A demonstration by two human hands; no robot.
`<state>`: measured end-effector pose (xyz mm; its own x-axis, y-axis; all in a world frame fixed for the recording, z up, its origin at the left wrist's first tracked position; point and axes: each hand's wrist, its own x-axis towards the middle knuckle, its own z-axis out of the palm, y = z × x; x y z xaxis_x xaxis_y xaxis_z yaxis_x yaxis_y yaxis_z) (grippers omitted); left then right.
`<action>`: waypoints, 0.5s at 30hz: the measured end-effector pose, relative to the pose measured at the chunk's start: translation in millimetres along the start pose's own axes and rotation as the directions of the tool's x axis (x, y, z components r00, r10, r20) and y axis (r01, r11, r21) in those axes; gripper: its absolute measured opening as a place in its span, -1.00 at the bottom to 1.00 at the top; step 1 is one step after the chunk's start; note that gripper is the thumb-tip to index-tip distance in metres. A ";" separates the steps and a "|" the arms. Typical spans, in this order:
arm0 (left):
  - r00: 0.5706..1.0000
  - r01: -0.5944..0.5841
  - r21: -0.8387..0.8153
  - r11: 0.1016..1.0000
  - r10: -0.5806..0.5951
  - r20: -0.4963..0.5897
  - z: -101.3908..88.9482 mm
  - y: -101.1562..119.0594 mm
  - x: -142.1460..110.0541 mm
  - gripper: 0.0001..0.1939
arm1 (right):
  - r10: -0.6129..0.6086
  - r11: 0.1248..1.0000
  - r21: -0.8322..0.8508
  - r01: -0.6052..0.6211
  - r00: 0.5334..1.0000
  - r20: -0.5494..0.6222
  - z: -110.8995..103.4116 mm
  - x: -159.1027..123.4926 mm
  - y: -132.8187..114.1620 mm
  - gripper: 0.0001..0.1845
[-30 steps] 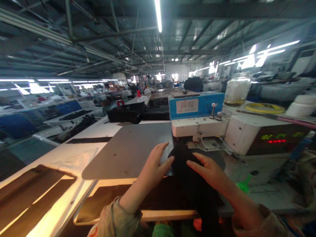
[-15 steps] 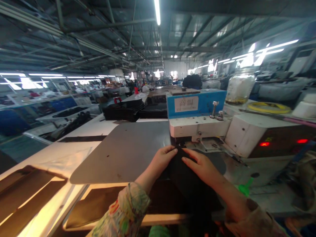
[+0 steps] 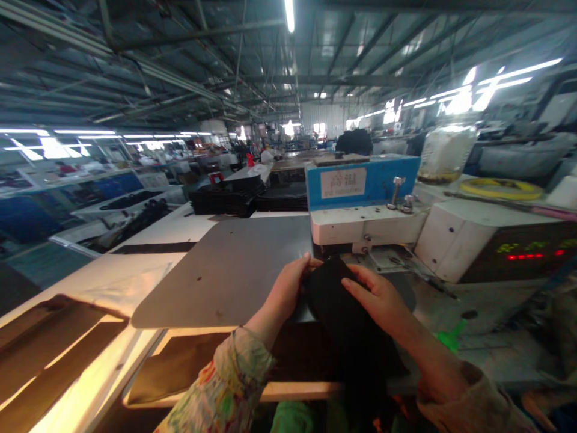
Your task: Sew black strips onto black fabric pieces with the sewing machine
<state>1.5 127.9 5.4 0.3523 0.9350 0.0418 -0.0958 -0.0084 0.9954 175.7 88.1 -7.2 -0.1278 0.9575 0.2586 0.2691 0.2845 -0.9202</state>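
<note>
A: In the head view, our only one, what are we holding?

B: We are gripping a black cloth, low and just right of centre. Its loose end is trailing towards five o'clock.

A: Taking the cloth as the clock's centre, how are our hands sitting?

B: Our left hand is gripping the edge at nine o'clock, partly hidden behind the cloth. Our right hand is pinching the opposite edge at three o'clock. We are judging that gripping both sides is steadying the top end.

A: And what is surrounding it?

B: The machine's white head is standing at one o'clock; we cannot tell whether the cloth is touching it. A grey plate is spreading towards nine o'clock, likely giving flat support. A dark stack is sitting at ten o'clock, perhaps leaving the hands room. A lit panel is facing us near three o'clock, presumably for easy reading, though its digits are blurring.
</note>
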 end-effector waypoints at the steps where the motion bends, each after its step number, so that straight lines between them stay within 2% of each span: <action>1: 1.000 0.022 -0.023 0.999 -0.022 0.003 -0.3 -0.4 -0.5 -0.54 | 0.013 1.000 0.022 -0.012 0.999 -0.030 -0.2 -1.2 0.6 -0.63; 8: 0.994 0.061 -0.016 0.998 -0.060 0.091 0.6 2.3 -7.4 -0.70 | 0.008 0.997 0.072 0.000 0.993 -0.116 -2.1 -6.1 -0.5 -0.68; 10: 0.996 0.041 -0.003 0.999 -0.041 0.073 3.3 0.5 -10.7 -0.73 | 0.013 0.994 0.106 0.000 0.992 -0.122 -3.1 -7.5 -4.3 -0.69; 12: 1.000 0.005 0.003 1.000 -0.005 0.013 9.0 -0.1 -17.6 -0.74 | 0.055 0.980 0.198 -0.039 0.995 -0.080 -2.5 -14.4 -9.5 -0.67; 15: 0.996 -0.039 0.007 0.999 0.040 -0.085 19.8 9.6 -37.6 -0.74 | 0.121 0.954 0.269 -0.136 0.990 0.074 6.4 -42.7 -11.7 -0.62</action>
<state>5.7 85.7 15.1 0.2683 0.9605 0.0737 -0.1030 -0.0475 0.9936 171.9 43.6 -9.4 -0.1645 0.9786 0.1234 0.0175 0.1279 -0.9916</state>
